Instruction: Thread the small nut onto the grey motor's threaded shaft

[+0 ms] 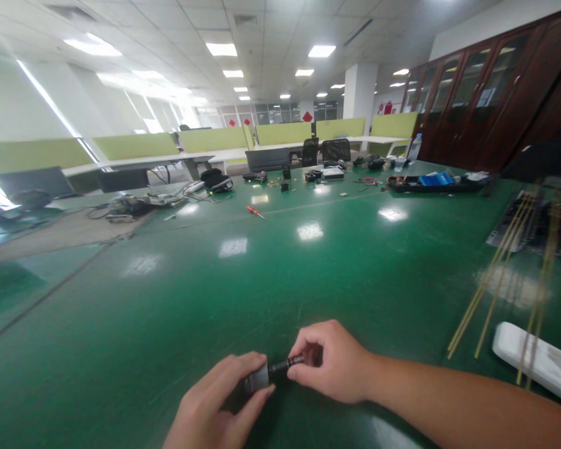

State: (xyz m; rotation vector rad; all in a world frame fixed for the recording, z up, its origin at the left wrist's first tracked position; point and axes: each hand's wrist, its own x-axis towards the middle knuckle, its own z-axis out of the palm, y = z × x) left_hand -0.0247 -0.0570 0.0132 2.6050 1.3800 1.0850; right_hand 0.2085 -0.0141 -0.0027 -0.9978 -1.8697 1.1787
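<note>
Grey cylinder (257, 378) gripped in the curled left hand (220, 394) seemingly met the black rod (279, 368) the right hand (337, 363) pinched, neither part yet set down.

The table (191, 280) shows a smooth, glossy, finely scratched surface. The cylinder (257, 379) appears satin; metal or plastic cannot be determined. The case (510, 344) looks smooth plastic; the cabinets (505, 112), polished wood with glass panes (489, 81); the bottle (416, 148), clear plastic.
</note>
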